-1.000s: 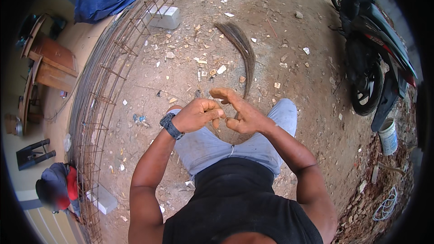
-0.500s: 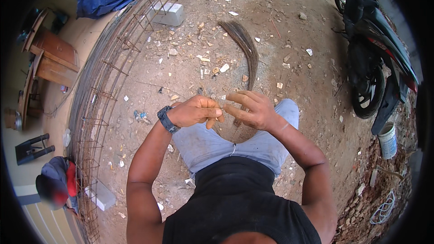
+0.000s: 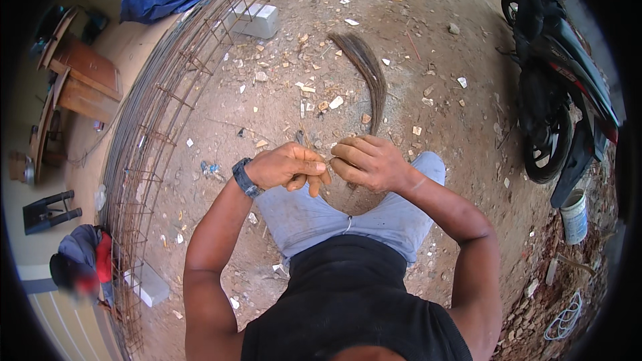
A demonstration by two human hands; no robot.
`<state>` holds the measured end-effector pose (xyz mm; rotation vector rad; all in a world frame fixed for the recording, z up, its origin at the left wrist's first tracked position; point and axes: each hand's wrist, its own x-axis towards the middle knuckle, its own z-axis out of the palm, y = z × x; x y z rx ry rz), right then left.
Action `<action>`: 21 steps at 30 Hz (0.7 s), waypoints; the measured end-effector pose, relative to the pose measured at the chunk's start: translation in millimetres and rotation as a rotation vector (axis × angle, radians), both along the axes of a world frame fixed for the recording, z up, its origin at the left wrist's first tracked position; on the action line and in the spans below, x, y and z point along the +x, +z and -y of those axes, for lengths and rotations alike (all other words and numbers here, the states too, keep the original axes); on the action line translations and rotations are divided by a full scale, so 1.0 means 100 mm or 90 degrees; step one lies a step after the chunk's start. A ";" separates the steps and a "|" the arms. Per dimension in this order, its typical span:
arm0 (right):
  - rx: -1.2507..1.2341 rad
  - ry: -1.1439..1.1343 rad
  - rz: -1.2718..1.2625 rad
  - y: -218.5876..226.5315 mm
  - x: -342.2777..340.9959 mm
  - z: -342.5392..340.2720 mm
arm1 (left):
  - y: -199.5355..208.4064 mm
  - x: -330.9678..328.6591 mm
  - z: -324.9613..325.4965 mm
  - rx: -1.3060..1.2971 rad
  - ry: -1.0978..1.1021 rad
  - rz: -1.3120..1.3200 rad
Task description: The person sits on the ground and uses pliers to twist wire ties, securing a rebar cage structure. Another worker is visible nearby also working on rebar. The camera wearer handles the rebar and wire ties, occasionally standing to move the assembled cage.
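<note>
Elbows bent wide, you bring both hands together in front of your lap, above your gray trousers (image 3: 284,217) and the littered dirt ground (image 3: 214,227). Your left hand (image 3: 287,166), a dark watch (image 3: 247,178) at its wrist, reaches in from the left, thumb laid along the bent index finger and pointing right, lower fingers drooping. Your right hand (image 3: 371,164) meets it with its back turned up and its fingers curled toward the left fingertips. The two sit just beside each other; whether they touch, or pinch something thin between them, you cannot tell from this view. A curved bundle of bristles (image 3: 366,67) lies on the ground ahead of you, its narrow end passing from sight behind your right hand. Off to your left runs a rusty steel cage (image 3: 157,110); to your right stands a motorbike (image 3: 552,80).
</note>
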<state>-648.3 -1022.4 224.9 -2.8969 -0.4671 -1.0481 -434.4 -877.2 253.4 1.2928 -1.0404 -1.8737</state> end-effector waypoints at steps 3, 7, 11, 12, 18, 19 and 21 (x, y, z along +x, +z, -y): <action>-0.015 0.009 0.021 0.04 0.03 -0.01 | -0.03 0.02 0.01 0.015 -0.006 0.003; -0.013 0.035 0.057 0.08 0.02 0.01 | 0.08 -0.04 -0.01 -0.022 0.002 0.036; 0.047 0.041 0.040 0.14 -0.02 -0.03 | 0.12 -0.06 -0.01 -0.034 -0.008 0.084; 0.078 0.041 0.025 0.15 -0.03 -0.04 | 0.12 -0.06 -0.02 -0.037 -0.019 0.092; 0.379 -0.010 -0.052 0.06 -0.03 -0.05 | 0.11 -0.05 -0.03 -0.094 0.019 0.167; 0.415 -0.009 -0.055 0.07 -0.02 -0.05 | 0.11 -0.05 -0.04 -0.099 0.023 0.183; 0.489 -0.010 -0.060 0.09 0.00 -0.05 | 0.14 -0.07 -0.03 -0.109 0.027 0.213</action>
